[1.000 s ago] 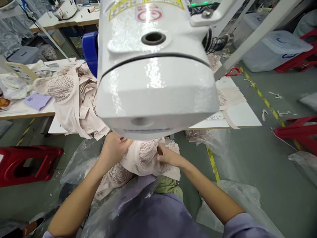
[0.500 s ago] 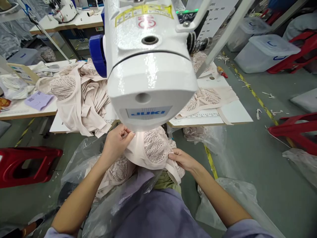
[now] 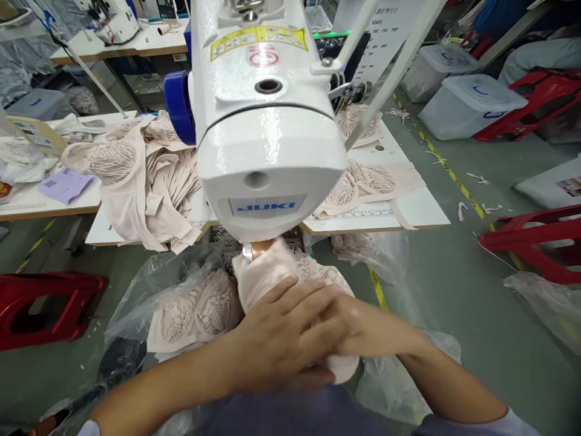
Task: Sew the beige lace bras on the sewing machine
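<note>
A pale beige lace bra (image 3: 263, 275), partly blurred, is bunched below the head of the white sewing machine (image 3: 267, 151). My left hand (image 3: 281, 339) reaches across it, its long fingers over the top of the fabric and its thumb lower down, closed around the bra. My right hand (image 3: 363, 324) comes in from the right and grips the bra's right side. Its fingertips are largely covered by my left hand, and motion smears it. A rounded part of the bra hangs out below both hands. The needle area is hidden behind the machine head.
Stacked beige bras (image 3: 131, 175) lie on the table left of the machine. Another bra (image 3: 372, 181) rests on the right side of the tabletop (image 3: 422, 212). More lace bras (image 3: 195, 309) sit in clear plastic at my lap. Red stools (image 3: 54, 309) stand on the floor.
My left hand has left the bra's upper left edge and moved down and right, across my right hand. The bra has been bunched and turned. The view has shifted slightly.
</note>
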Available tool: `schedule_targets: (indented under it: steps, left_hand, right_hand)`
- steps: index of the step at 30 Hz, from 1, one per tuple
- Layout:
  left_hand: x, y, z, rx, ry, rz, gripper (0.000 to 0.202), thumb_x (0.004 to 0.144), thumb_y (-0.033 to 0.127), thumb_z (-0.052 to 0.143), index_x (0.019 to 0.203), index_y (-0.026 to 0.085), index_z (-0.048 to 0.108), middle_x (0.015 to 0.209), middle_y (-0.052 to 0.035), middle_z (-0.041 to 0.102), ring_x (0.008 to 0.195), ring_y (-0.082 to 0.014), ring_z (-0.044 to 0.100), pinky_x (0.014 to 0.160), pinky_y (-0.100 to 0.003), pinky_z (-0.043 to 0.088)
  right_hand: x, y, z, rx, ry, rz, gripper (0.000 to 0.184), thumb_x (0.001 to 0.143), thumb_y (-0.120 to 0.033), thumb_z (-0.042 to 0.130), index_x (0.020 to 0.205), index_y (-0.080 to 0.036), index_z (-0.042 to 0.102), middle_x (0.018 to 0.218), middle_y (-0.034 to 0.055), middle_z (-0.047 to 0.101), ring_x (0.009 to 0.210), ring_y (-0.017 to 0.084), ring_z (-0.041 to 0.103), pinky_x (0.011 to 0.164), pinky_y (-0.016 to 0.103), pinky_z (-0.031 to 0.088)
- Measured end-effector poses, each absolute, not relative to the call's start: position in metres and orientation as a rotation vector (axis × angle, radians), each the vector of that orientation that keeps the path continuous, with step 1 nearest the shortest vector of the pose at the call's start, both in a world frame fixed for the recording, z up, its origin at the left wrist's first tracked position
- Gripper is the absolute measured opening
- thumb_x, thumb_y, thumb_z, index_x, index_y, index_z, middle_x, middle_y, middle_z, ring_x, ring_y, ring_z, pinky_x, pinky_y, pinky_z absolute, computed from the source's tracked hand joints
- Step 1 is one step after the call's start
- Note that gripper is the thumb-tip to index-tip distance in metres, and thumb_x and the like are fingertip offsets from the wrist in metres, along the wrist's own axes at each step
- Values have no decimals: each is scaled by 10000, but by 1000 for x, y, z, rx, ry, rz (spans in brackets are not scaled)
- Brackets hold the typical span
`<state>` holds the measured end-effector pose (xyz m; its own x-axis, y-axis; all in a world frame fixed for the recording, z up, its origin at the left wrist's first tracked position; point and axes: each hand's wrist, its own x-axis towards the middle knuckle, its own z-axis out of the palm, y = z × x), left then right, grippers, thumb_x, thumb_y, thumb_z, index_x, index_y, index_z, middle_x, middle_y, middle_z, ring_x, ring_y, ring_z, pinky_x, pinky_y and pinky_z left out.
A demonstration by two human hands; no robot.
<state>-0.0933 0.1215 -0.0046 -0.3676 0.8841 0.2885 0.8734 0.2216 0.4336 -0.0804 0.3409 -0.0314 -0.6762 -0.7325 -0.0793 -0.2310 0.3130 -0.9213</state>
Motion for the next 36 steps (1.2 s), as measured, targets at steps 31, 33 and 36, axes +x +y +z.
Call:
schedule_targets:
  steps: [31, 33, 36]
  left_hand:
    - [-161, 61, -21, 352, 2623, 725, 423, 861, 639, 532, 817, 231, 635, 605, 25, 633, 499, -157, 562, 476, -224, 393]
    - [-162, 62, -20, 314, 2672, 754, 415, 856, 640, 547, 835, 236, 637, 597, 25, 631, 501, -163, 562, 468, -230, 382]
    - [-162, 65, -15, 323, 2713, 792, 394, 841, 617, 572, 826, 230, 643, 634, 11, 653, 549, -175, 587, 485, -236, 384]
  right_hand:
    - [-138, 320, -51, -439, 2225, -1630, 325, 882, -509, 689, 803, -196, 727, 771, -27, 692, 715, 128, 606, 623, 230, 356]
    - [-139, 320, -46, -444, 2239, -1630, 342, 876, -521, 692, 799, -191, 732, 771, -19, 700, 712, 136, 608, 626, 237, 359]
    - [-139, 321, -40, -475, 2249, -1652, 330, 891, -494, 683, 779, -187, 725, 776, -13, 707, 718, 144, 622, 635, 241, 368]
